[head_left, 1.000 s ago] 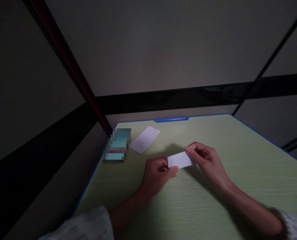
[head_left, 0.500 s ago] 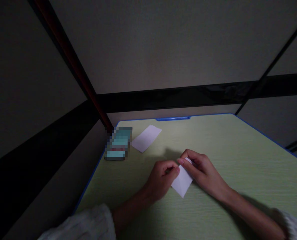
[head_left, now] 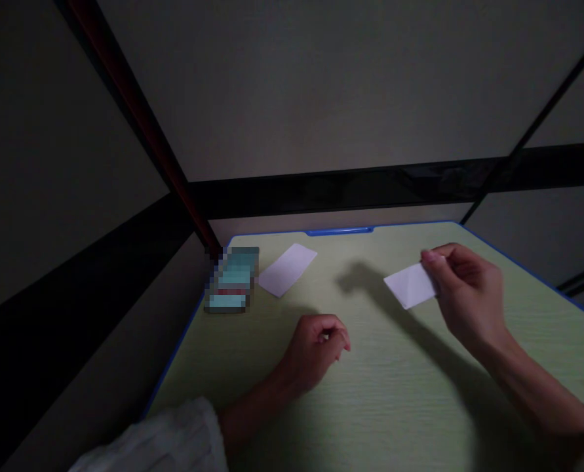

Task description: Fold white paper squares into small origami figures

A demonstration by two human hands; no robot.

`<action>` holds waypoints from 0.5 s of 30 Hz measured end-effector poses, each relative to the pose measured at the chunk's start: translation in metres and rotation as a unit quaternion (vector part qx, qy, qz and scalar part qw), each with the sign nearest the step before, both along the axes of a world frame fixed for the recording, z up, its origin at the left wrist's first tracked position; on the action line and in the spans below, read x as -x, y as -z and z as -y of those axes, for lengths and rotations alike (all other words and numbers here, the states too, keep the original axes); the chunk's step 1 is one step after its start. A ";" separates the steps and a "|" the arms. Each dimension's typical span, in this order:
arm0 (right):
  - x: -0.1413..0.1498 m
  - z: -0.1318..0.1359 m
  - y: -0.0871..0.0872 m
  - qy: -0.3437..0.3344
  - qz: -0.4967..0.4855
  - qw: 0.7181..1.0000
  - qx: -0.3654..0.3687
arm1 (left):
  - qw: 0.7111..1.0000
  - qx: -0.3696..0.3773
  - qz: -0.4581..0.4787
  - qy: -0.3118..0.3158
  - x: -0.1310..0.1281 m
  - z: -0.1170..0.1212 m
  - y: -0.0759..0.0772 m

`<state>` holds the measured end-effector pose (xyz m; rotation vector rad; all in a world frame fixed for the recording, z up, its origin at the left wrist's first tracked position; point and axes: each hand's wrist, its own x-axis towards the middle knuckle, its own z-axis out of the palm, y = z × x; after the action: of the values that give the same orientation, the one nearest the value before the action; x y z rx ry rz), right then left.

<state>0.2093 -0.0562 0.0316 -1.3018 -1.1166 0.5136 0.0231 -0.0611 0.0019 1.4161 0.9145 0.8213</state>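
Observation:
Between the thumb and fingers of my right hand (head_left: 471,292) is a small white piece of folded paper (head_left: 410,286), lifted above the table with a crease showing on its face. My left hand (head_left: 318,351) is low over the middle of the table, its fingers curled in and the thumb close to the index finger. Nothing shows in that hand. A second white paper (head_left: 288,270), an oblong sheet, lies flat beyond my left hand.
A phone-like device (head_left: 233,280), blurred by pixels, lies at the table's far left, beside the oblong paper. The pale green table (head_left: 390,406) has a blue edge and a blue handle-like piece (head_left: 339,231) at the back. Panelled walls rise behind it and to the left.
My left hand has let go of the folded paper and stays about where it was. My right hand has carried the paper up and to the right.

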 end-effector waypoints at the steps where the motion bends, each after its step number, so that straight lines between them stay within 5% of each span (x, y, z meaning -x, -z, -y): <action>1: -0.002 -0.001 0.000 0.008 -0.012 1.000 -0.006 | 1.000 0.004 0.007 -0.013 0.000 -0.001 0.000; 5: 0.013 0.005 0.005 -0.071 0.030 0.996 0.036 | 0.996 0.008 0.051 -0.066 -0.003 -0.005 -0.001; 9: 0.034 0.014 0.009 -0.160 0.076 0.982 0.059 | 0.999 -0.006 0.018 -0.045 -0.004 -0.007 -0.001; 15: 0.032 0.014 0.003 -0.327 0.281 0.899 0.074 | 0.977 -0.160 -0.125 -0.059 0.001 -0.006 0.001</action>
<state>0.1775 -0.0701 0.0283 -1.2154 -2.0659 0.7464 0.0224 -0.0550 0.0006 1.7888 1.1008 0.9238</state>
